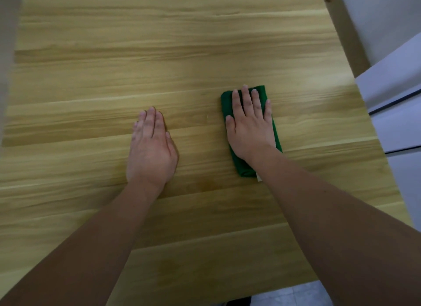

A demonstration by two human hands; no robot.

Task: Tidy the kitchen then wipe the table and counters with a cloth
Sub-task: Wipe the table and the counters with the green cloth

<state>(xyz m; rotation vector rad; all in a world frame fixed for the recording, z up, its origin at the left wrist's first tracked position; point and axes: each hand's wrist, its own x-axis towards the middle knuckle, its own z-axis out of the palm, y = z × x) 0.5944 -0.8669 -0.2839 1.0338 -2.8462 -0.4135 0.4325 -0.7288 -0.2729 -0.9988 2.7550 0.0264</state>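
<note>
Both forearms extend forward over the wooden table [159, 55], roughly parallel, palms down. The right hand [250, 128] lies flat on a folded green cloth [262, 93], fingers straight and slightly spread, thumb set out to the inner side; the palm presses the cloth against the tabletop without curling around it. The cloth lies lengthwise under the hand, right of centre, near the table's right edge; its far end shows past the fingertips and its near end shows beside the wrist. The left hand [151, 150] rests flat on bare wood, fingers straight and held together, holding nothing. The two hands are apart. White cabinet fronts [396, 96] stand beyond the right edge.
</note>
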